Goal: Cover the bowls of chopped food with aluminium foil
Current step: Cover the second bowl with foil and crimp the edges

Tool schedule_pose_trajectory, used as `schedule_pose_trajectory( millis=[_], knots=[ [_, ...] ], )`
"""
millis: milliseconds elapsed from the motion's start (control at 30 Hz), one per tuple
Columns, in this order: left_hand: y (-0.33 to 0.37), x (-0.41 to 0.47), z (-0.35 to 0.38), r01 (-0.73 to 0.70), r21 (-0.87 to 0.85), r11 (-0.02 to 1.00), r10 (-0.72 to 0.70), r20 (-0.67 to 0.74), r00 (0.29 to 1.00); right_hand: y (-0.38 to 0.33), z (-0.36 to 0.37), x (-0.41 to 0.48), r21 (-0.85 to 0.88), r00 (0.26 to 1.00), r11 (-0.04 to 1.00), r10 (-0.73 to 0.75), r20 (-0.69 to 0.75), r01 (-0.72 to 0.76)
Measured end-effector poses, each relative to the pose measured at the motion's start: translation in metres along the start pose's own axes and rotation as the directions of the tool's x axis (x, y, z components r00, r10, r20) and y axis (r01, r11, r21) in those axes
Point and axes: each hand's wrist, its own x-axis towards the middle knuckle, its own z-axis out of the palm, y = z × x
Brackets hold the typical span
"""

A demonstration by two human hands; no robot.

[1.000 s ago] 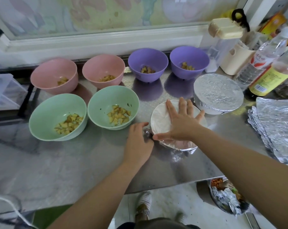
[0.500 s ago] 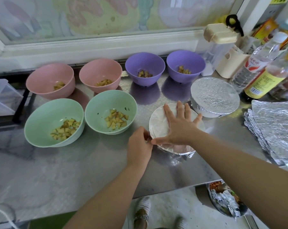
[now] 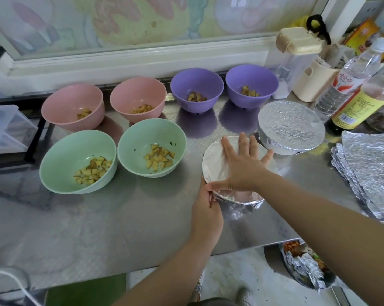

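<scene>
Bowl point(image 3: 213, 160) upright under flat right hand point(image 3: 241, 167)

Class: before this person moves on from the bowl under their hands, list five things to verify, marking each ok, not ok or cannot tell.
1. Bowl steadied: ok, the right hand presses flat on the foil-topped bowl.
2. Near edge tucked: not ok, a foil corner juts out; the left hand touches the rim beside it.
3. Far edge tucked: cannot tell, hidden behind the rim.
4. Spare foil sheets nearby: ok, stacked to the right.
5. Other bowls covered: not ok; one finished bowl, but the green bowls, pink bowls and purple bowls stand open.
</scene>
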Motion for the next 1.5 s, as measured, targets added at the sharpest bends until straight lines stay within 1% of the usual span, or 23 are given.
schedule_pose_trajectory(
  millis=[133,200,300,333,367,400,467,500,567,667,733,800,900,967,1000,1100,1200,1300,1367,1433,1500],
  knots=[
    [0.003,-0.004,0.011,0.063,-0.124,0.99,-0.05,0.103,0.993,0.0,0.0,0.0,0.005,1.0,1.0,0.003,-0.002,-0.003],
    [0.008,-0.005,0.013,0.085,-0.133,0.987,-0.063,0.163,0.985,-0.001,0.0,0.0,0.009,1.0,1.0,0.006,-0.002,-0.006],
    [0.013,-0.004,0.005,0.084,-0.143,0.986,-0.047,0.244,0.969,-0.001,-0.001,-0.001,0.016,1.0,1.0,0.007,-0.003,-0.007],
    [0.015,-0.003,-0.001,0.094,-0.165,0.982,-0.049,0.256,0.965,-0.001,-0.001,-0.002,0.023,1.0,1.0,0.006,-0.002,-0.006],
    [0.015,-0.001,-0.008,0.115,-0.214,0.97,-0.064,0.234,0.97,-0.001,-0.001,-0.002,0.028,1.0,1.0,0.005,-0.004,-0.005],
    [0.016,0.001,-0.015,0.153,-0.299,0.942,-0.1,0.184,0.978,0.0,-0.001,-0.002,0.03,1.0,1.0,0.005,-0.006,-0.005],
    [0.023,0.002,-0.018,0.238,-0.521,0.82,-0.235,0.074,0.969,0.0,-0.001,-0.002,0.029,1.0,1.0,0.009,-0.003,-0.009],
    [0.029,0.002,-0.014,0.267,-0.615,0.742,-0.29,0.065,0.955,-0.001,-0.001,-0.002,0.027,1.0,1.0,0.011,-0.003,-0.011],
    [0.046,0.0,0.002,0.302,-0.742,0.598,-0.322,0.122,0.939,-0.001,-0.001,-0.002,0.026,1.0,1.0,0.013,-0.002,-0.013],
    [0.063,0.004,0.014,0.337,-0.843,0.42,-0.38,0.174,0.909,-0.001,0.0,-0.002,0.03,1.0,0.999,0.014,-0.007,-0.014],
    [0.065,0.008,0.01,0.358,-0.869,0.34,-0.395,0.213,0.893,-0.001,0.0,-0.003,0.033,1.0,0.999,0.015,-0.015,-0.014],
    [0.062,0.014,0.007,0.369,-0.882,0.294,-0.407,0.233,0.883,-0.002,0.001,-0.003,0.034,1.0,0.999,0.015,-0.022,-0.014],
    [0.056,0.024,0.006,0.36,-0.9,0.247,-0.394,0.246,0.885,-0.002,0.001,-0.004,0.06,0.999,0.998,0.027,-0.02,-0.026],
    [0.053,0.031,0.006,0.355,-0.9,0.253,-0.361,0.252,0.898,-0.003,-0.001,-0.004,0.097,0.999,0.994,0.046,-0.009,-0.045],
    [0.052,0.034,0.006,0.361,-0.892,0.274,-0.339,0.262,0.904,-0.004,-0.003,-0.004,0.119,0.998,0.991,0.06,-0.002,-0.059],
    [0.052,0.049,0.002,0.402,-0.841,0.362,-0.305,0.3,0.904,-0.004,-0.012,-0.006,0.219,0.991,0.967,0.126,0.042,-0.132],
    [0.058,0.073,-0.004,0.455,-0.764,0.458,-0.333,0.327,0.884,0.007,-0.025,-0.01,0.302,0.975,0.928,0.192,0.112,-0.218],
    [0.06,0.094,-0.01,0.438,-0.732,0.522,-0.381,0.259,0.888,0.023,-0.041,-0.023,0.244,0.962,0.938,0.208,0.175,-0.247],
    [0.056,0.1,-0.014,0.388,-0.723,0.572,-0.375,0.19,0.907,0.032,-0.046,-0.03,0.191,0.964,0.954,0.201,0.172,-0.233],
    [0.049,0.094,-0.017,0.323,-0.708,0.628,-0.367,0.097,0.925,0.035,-0.047,-0.032,0.15,0.978,0.969,0.184,0.101,-0.198],
    [0.036,0.079,-0.018,0.284,-0.674,0.682,-0.387,-0.004,0.922,0.03,-0.047,-0.025,0.125,0.994,0.986,0.109,0.012,-0.109]
  ],
)
